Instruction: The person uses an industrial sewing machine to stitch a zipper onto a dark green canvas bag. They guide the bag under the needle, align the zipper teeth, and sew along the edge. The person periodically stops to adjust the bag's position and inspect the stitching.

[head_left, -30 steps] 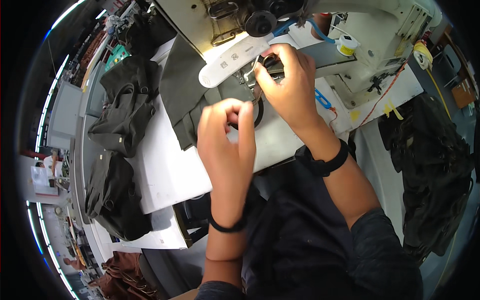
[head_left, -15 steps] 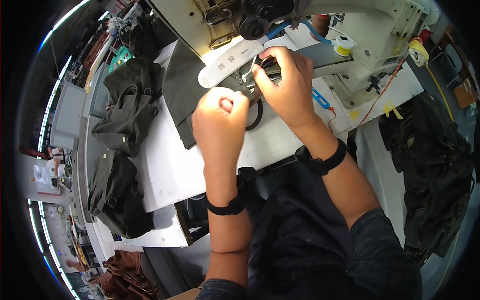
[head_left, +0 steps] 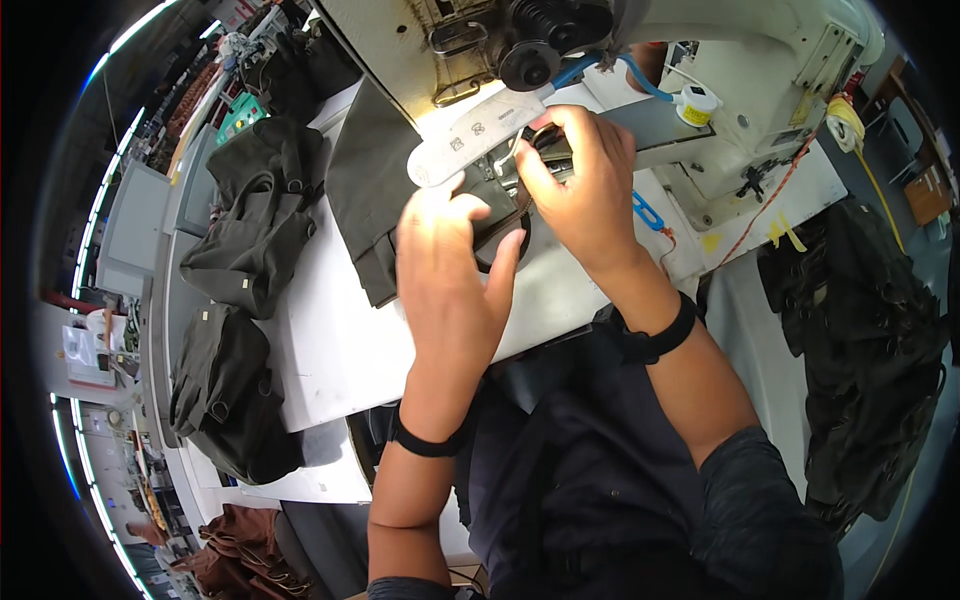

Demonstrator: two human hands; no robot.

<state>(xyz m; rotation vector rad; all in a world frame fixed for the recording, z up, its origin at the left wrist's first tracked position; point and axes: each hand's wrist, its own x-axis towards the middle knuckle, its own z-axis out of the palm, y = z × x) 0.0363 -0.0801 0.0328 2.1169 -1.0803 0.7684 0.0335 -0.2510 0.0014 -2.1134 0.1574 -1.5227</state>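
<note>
Mid-work, I'd judge. Flat dark olive fabric piece (head_left: 365, 170) is on the white worktable (head_left: 330, 375), far side, partly beneath the elongated white lamp (head_left: 465, 142) by the cream metal sewing machine (head_left: 800, 75). Not yet clear of the machine. Stitching hidden by hands and lamp; can't tell what's sewn, what's left.

Left hand (head_left: 452, 265): spread fairly wide, thumb apart, over fabric's near edge, no grip visible. Right hand (head_left: 590, 195): thumb and forefinger pinched on a dark loop-handled metal tool (head_left: 546, 137), likely snips.

Far-left dark olive fabric bag (head_left: 235, 265) and near-left dark olive fabric bag (head_left: 225, 400) look largely made up.
</note>
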